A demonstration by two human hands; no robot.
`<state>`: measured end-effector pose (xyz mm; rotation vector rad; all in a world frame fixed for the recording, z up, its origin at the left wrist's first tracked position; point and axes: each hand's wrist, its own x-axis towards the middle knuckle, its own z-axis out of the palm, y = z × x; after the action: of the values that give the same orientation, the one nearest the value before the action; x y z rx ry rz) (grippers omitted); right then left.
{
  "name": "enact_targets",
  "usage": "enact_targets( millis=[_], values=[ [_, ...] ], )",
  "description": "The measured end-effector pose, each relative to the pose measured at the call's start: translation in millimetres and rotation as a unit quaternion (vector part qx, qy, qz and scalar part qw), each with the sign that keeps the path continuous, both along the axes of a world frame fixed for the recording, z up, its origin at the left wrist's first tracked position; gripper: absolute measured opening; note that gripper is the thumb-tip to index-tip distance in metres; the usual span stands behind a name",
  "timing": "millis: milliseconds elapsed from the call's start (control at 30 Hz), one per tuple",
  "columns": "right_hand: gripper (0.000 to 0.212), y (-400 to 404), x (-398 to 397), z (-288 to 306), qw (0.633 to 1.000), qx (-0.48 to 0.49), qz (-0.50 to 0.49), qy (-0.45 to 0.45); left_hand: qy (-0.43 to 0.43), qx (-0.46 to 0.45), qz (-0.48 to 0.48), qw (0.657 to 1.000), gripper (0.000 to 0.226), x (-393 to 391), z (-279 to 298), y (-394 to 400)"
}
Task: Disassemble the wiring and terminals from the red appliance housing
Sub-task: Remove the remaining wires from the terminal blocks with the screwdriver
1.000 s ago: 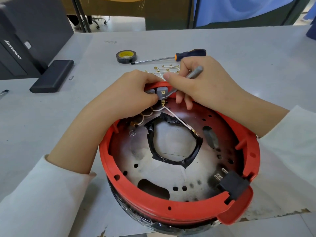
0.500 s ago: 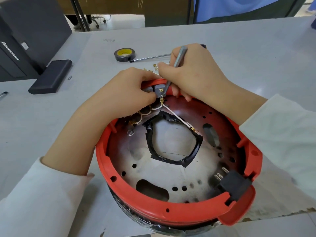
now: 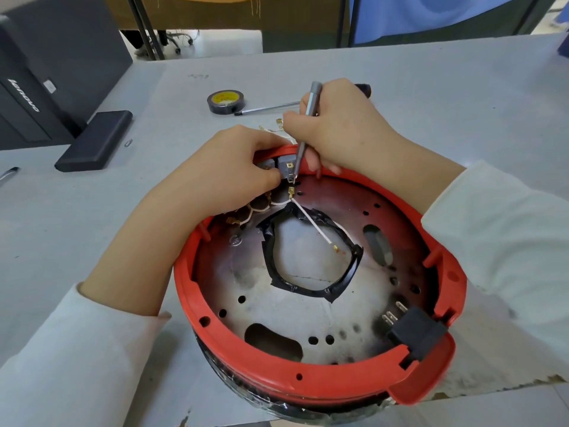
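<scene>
Right, red housing sits open side up on the grey table, near its front edge, metal base plate exposed inside. Grey terminal block is at the far rim. One white wire runs from a brass spade terminal just below the block, diagonally across the black-taped centre opening to a loose brass end. More white wires with brass terminals loop along the left inner edge, partly hidden under the left hand. Black plug socket with bare prongs sits at the near right rim.

Left hand is closed, fingers pinching the block's left side. Right hand is curled round a thin grey precision screwdriver, held steeply, tip on the block's lower right corner.

Behind the hands: loose brass terminals on the table, roll of black tape, a larger screwdriver mostly hidden by the right hand. Far left: black monitor and its base.
</scene>
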<state>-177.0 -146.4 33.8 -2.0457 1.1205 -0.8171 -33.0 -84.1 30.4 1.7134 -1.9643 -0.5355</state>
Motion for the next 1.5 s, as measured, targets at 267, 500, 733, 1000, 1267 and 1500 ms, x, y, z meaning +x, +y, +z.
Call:
enact_targets(
  millis=[267,500,733,1000,1267,1500],
  values=[
    [0.04,9.6,-5.4,-3.7,0.997,-0.051,-0.025,-0.059,0.017,0.008,0.002,1.0,0.035,1.0,-1.9,0.6],
    [0.025,16.7,-21.9,8.4,0.996,-0.066,0.003,-0.064,0.093,0.052,0.001,0.994,0.036,3.2,-1.0,1.2],
    [0.026,34.1,-32.9,3.4,0.991,0.022,0.075,-0.11,0.153,0.05,0.027,0.987,0.029,6.8,-2.4,-0.9],
    [0.031,53.3,-35.6,0.8,0.992,-0.068,0.062,-0.089,0.172,0.048,0.041,0.983,0.027,7.1,-4.2,-1.0],
    [0.037,50.8,-25.9,-13.7,0.923,-0.179,0.106,0.322,0.158,0.029,0.045,0.986,0.026,6.3,-5.7,-1.9],
    [0.033,50.7,-27.5,-11.6,0.961,-0.084,0.16,0.208,0.15,0.028,0.04,0.987,0.026,7.0,-4.9,-1.2]
  ],
)
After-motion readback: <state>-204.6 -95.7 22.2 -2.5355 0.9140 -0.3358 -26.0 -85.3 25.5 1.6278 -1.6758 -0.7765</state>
